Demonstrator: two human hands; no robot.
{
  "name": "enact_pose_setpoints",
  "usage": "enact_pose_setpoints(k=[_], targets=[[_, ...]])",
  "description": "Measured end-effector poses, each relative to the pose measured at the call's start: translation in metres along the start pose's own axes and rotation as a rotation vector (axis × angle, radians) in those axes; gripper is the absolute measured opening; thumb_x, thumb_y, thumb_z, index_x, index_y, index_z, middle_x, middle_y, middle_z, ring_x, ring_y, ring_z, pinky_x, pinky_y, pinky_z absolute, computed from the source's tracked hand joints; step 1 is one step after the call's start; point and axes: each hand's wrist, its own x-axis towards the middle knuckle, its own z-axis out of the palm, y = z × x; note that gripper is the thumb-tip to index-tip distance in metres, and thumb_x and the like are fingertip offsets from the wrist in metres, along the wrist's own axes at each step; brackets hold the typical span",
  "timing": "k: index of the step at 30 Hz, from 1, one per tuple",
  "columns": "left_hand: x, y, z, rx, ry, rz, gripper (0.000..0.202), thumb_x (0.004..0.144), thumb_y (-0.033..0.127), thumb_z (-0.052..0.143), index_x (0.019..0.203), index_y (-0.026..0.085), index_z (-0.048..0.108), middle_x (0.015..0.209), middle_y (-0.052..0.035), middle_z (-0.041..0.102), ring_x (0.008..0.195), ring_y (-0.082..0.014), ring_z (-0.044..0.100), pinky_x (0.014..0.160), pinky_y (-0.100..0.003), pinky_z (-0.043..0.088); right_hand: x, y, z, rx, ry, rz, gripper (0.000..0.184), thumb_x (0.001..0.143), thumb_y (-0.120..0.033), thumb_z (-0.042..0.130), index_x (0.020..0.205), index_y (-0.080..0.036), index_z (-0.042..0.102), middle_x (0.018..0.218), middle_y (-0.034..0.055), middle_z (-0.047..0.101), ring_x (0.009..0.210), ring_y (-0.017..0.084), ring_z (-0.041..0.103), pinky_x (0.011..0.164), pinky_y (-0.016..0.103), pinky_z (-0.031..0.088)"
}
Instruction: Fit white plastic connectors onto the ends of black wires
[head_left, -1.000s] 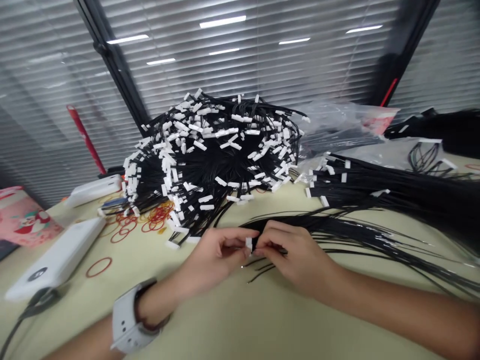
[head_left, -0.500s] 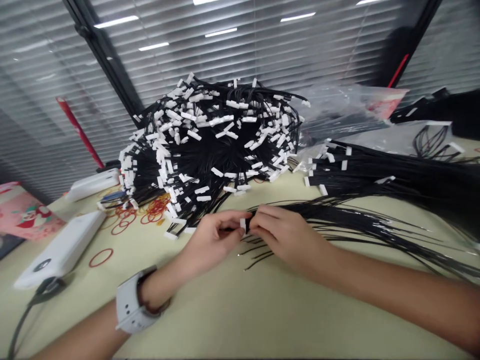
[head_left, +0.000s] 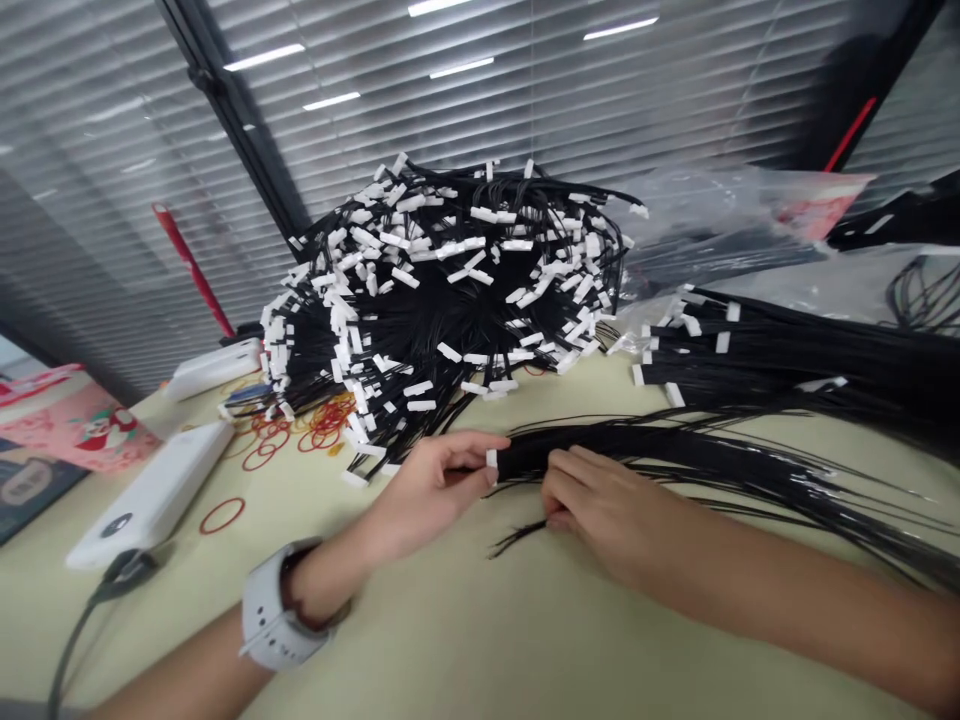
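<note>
Between the thumb and fingers of my left hand (head_left: pixel 427 500) is a small white connector (head_left: pixel 492 461), held at the end of black wires. Just to its right, my right hand (head_left: pixel 604 510) is closed on a few loose black wires (head_left: pixel 517 537), whose thin ends stick out toward the left. A long bundle of black wires (head_left: pixel 720 462) runs from behind my right fingers to the right edge. Behind both hands rises a large heap of black cables with white connectors (head_left: pixel 457 290).
Red and yellow rubber bands (head_left: pixel 326 425) lie left of the heap, with a single red band (head_left: pixel 222 515) nearer. A white power bank (head_left: pixel 154 495) has a black cable plugged in. More connector-ended cables (head_left: pixel 787 350) and clear plastic bags (head_left: pixel 675 225) are at right. Window blinds stand behind.
My right hand has moved away from the connector, right and slightly down, and now grips loose wire ends. My left hand keeps the connector. The view has shifted slightly left.
</note>
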Motion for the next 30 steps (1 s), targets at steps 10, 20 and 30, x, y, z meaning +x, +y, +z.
enact_pose_setpoints(k=[10,20,30], targets=[[0.006,0.003,-0.009,-0.198,0.025,-0.018,0.016,0.075,0.01,0.058,0.09,0.013,0.062,0.068,0.0003,0.063,0.063,-0.0103,0.056,0.059,-0.021,0.042,0.007,0.0,0.008,0.285,0.223,0.096,0.019,0.084,-0.002,0.038,0.083,-0.015,0.051,0.082,0.0032,0.052,0.078,0.014,0.048,0.069,0.026,0.04],[0.001,0.003,-0.006,-0.235,0.01,-0.044,0.015,0.075,0.009,0.06,0.089,0.013,0.063,0.061,0.0028,0.057,0.057,-0.0079,0.049,0.053,-0.018,0.037,0.005,-0.006,0.0,0.384,0.257,0.275,0.012,0.085,-0.012,0.043,0.079,-0.017,0.054,0.079,0.0003,0.055,0.071,0.012,0.049,0.062,0.026,0.038],[0.001,0.003,-0.005,-0.233,0.007,-0.085,0.018,0.075,0.006,0.059,0.091,0.014,0.062,0.064,0.0025,0.059,0.059,-0.0079,0.052,0.056,-0.018,0.04,0.007,0.0,-0.004,0.528,0.272,0.441,0.014,0.082,-0.024,0.051,0.073,-0.02,0.061,0.069,-0.0023,0.06,0.057,0.01,0.052,0.052,0.023,0.036]])
